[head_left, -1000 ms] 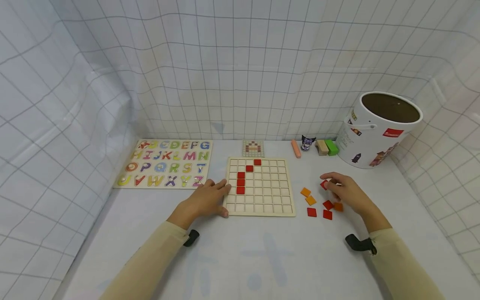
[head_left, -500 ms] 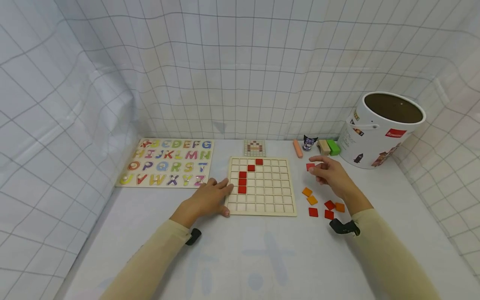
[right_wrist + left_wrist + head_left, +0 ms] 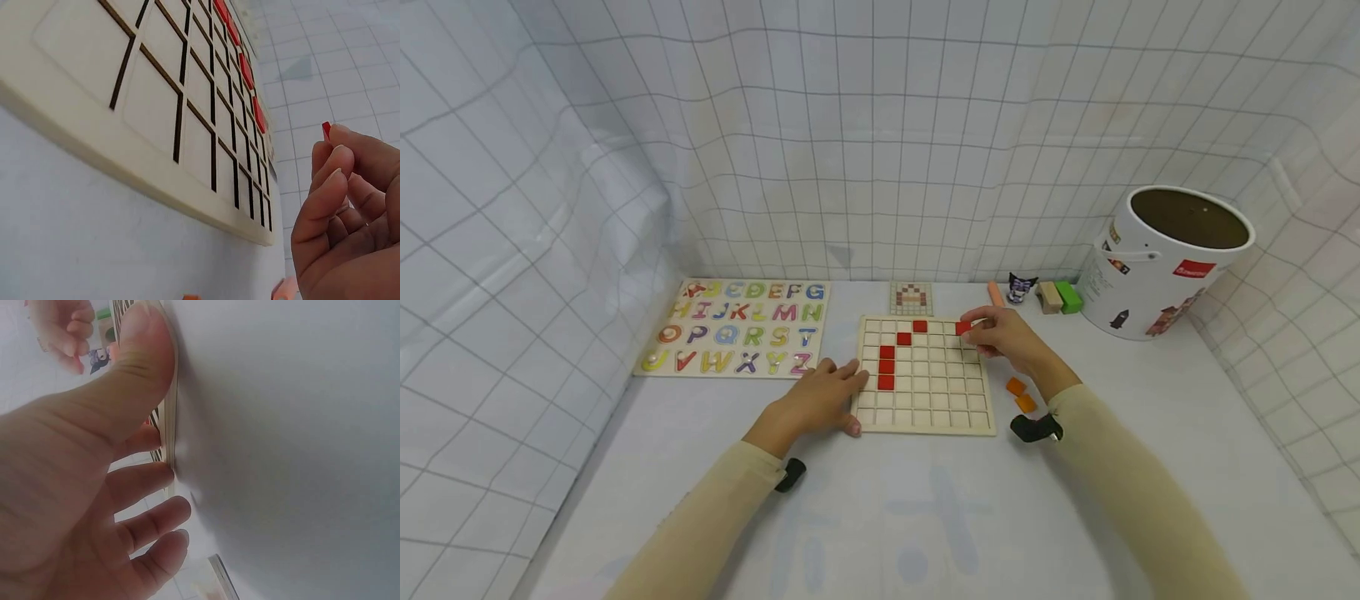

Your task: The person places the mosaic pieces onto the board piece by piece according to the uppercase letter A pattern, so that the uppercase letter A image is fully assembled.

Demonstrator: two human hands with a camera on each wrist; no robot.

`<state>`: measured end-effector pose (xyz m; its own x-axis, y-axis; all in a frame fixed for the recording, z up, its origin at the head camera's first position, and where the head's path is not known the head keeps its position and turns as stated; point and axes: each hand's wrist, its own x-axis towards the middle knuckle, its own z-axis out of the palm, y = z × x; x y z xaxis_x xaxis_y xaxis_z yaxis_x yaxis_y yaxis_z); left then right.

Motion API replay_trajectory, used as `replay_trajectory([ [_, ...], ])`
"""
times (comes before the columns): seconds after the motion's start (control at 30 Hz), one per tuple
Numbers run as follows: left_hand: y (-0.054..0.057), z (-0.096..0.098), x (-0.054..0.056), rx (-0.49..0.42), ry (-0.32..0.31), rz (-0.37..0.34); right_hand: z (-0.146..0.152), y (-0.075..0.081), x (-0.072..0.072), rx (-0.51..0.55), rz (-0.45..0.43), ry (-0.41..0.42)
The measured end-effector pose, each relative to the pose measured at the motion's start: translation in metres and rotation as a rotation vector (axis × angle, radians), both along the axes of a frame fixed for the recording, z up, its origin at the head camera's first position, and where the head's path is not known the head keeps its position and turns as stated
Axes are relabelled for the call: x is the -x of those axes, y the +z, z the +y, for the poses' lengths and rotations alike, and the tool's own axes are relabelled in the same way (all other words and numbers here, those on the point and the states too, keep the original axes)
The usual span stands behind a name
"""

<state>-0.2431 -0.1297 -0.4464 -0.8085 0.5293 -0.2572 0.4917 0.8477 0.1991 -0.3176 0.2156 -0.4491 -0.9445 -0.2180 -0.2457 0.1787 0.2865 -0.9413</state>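
1. Head view: I see the right hand (image 3: 1003,340) pinching a red tile (image 3: 963,328) over the far right corner of the grid board (image 3: 938,379), with two orange tiles (image 3: 1026,403) on the desk (image 3: 700,442), nearer than that hand. The left hand (image 3: 822,400) rests relaxed at the board's left edge.
2. Left wrist view: I see its thumb against the board's edge, fingers loosely apart.
3. Right wrist view: I see the red tile between thumb and forefinger, the board left of the hand.
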Motion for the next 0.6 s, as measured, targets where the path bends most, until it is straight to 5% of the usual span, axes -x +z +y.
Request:
replay_trajectory([
  [0.33,0.001,0.0,0.0,0.005,0.003,-0.011,-0.032,-0.011,0.021,-0.123,-0.022,0.084],
  [0.6,0.001,-0.001,0.0,-0.013,0.002,-0.018,-0.044,-0.01,0.023,-0.393,0.076,0.164],
])
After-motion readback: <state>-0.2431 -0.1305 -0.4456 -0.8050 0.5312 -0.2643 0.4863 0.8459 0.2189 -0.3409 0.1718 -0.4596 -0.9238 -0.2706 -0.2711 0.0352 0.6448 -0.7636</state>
